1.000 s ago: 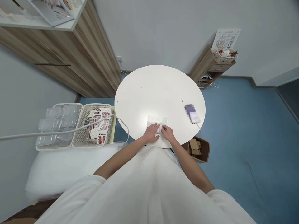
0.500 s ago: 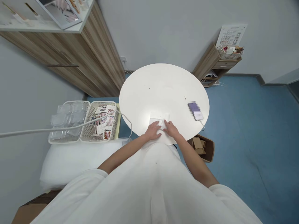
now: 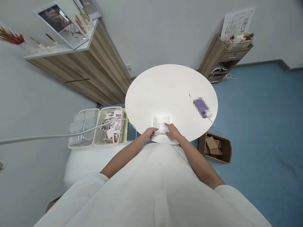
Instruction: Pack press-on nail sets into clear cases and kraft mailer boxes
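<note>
A thin white sheet [image 3: 161, 119], soft-looking like foam or tissue, lies near the front edge of the round white table. On its middle sits a small white piece [image 3: 161, 126], whose kind I cannot make out. My left hand [image 3: 149, 133] is at the sheet's left side, fingers mostly curled and the index reaching onto the sheet. From the right, my right hand [image 3: 173, 131] grips the sheet's right side, its index fingertip and thumb pressing at the white piece. Both palms are hidden from above.
A purple phone-like thing [image 3: 201, 106] with a cable lies on the table's [image 3: 170, 82] right. Left stand baskets of printed cards [image 3: 115, 124] and clear plastic boxes [image 3: 84, 123]. A white cable [image 3: 59, 136] crosses there. A cardboard box [image 3: 227, 151] stands on the floor, right.
The left hand has drawn back to the left, off the middle of the sheet, and more of the sheet shows. The right hand stays at its right side. The view has shifted slightly.
</note>
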The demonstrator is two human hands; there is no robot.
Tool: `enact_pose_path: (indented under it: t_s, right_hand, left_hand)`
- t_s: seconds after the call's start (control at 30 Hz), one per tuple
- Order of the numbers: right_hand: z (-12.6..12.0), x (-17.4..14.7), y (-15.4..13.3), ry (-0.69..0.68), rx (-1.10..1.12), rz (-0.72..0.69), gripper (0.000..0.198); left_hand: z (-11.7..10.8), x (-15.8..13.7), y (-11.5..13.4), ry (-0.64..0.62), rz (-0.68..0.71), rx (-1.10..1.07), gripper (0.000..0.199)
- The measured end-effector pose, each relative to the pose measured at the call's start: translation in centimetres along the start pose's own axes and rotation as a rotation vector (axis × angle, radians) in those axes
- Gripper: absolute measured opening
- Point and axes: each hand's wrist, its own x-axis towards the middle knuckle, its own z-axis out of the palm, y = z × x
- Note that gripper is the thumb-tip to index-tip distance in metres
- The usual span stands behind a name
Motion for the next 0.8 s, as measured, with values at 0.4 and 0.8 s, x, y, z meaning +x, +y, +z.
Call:
enact_pose_path:
  t_s: [0.4, 0.8]
  right_hand:
    - [1.5, 1.1, -0.2, 0.107, 0.100, -0.019, 0.062]
    - [0.6, 1.4, 0.2, 0.057, 0.353, 0.016, 0.059]
  left_hand:
    - [1.0, 0.0, 4.2, -0.004, 0.185, 0.329, 0.018]
    - [3.7, -0.7, 4.2, -0.008, 0.344, 0.544, 0.005]
